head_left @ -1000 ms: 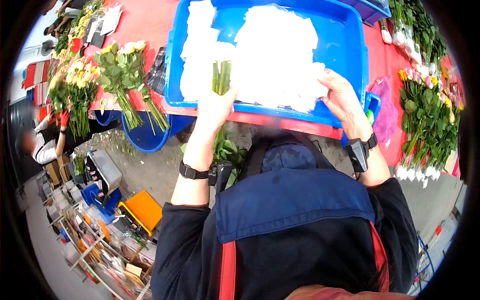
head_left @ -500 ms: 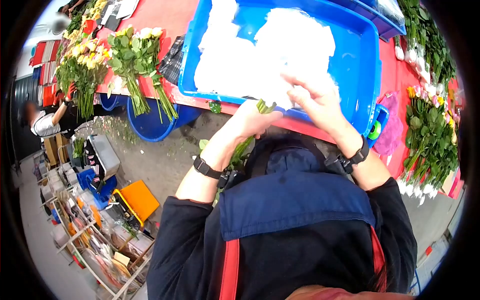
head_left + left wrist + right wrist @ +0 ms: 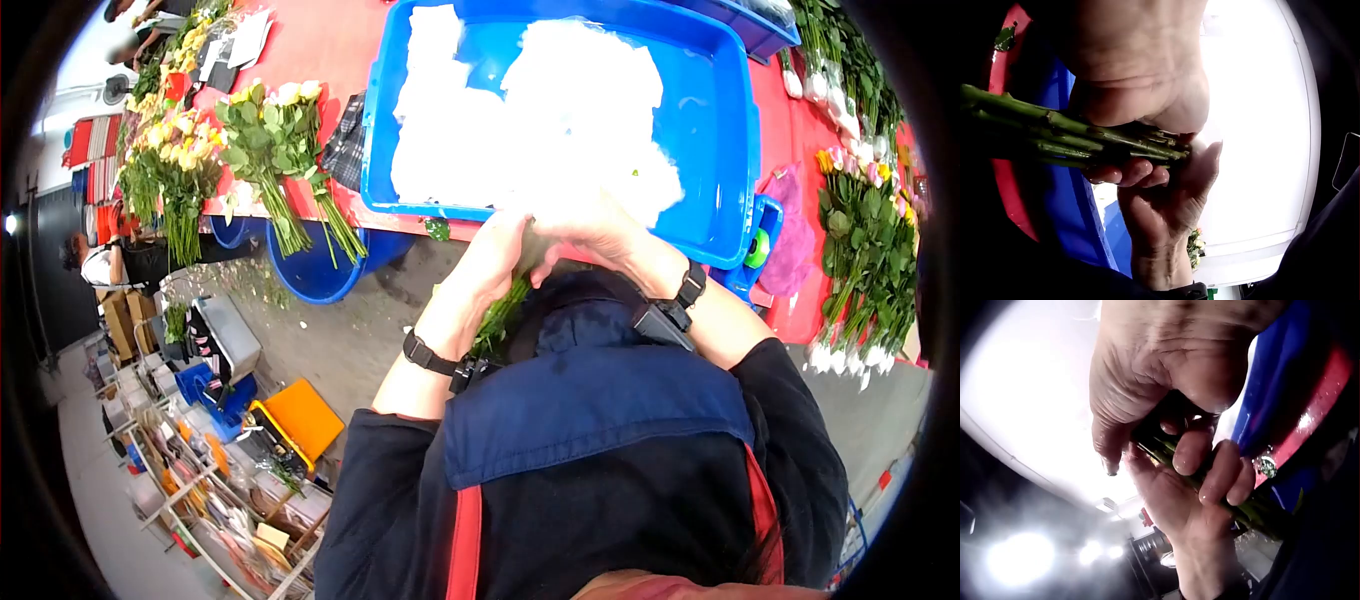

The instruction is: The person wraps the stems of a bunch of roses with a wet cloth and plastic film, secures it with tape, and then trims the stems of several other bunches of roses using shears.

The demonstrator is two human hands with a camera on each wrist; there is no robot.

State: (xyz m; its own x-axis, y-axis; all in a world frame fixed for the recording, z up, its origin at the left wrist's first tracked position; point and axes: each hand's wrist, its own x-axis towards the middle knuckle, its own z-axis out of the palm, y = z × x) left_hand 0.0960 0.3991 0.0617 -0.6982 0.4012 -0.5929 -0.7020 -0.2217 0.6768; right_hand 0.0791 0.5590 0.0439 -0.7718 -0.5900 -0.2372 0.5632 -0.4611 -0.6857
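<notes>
My left hand point(image 3: 497, 250) grips a bundle of green flower stems point(image 3: 1054, 128), its fingers curled round them near the cut ends. Leaves point(image 3: 505, 310) on the bundle show below the hand in the head view; the blooms are hidden. My right hand point(image 3: 595, 235) is cupped over the cut ends, its thumb reaching past them and most of its fingers hidden. Both hands meet at the front edge of a blue tray point(image 3: 705, 150). Bright white, soft-looking pieces point(image 3: 580, 100) lie in the tray, their detail washed out by glare.
On the red table point(image 3: 320, 35), rose bunches point(image 3: 265, 135) lie left and more flowers point(image 3: 865, 250) lie right. A purple cloth point(image 3: 785, 235) is beside the tray. Blue buckets point(image 3: 310, 280) stand below the edge. Another person point(image 3: 103, 265) is at far left.
The left hand has tipped the upright stems over and drawn them to the tray's front edge. The right hand has left the white pieces on the tray's right and closed over the stem ends.
</notes>
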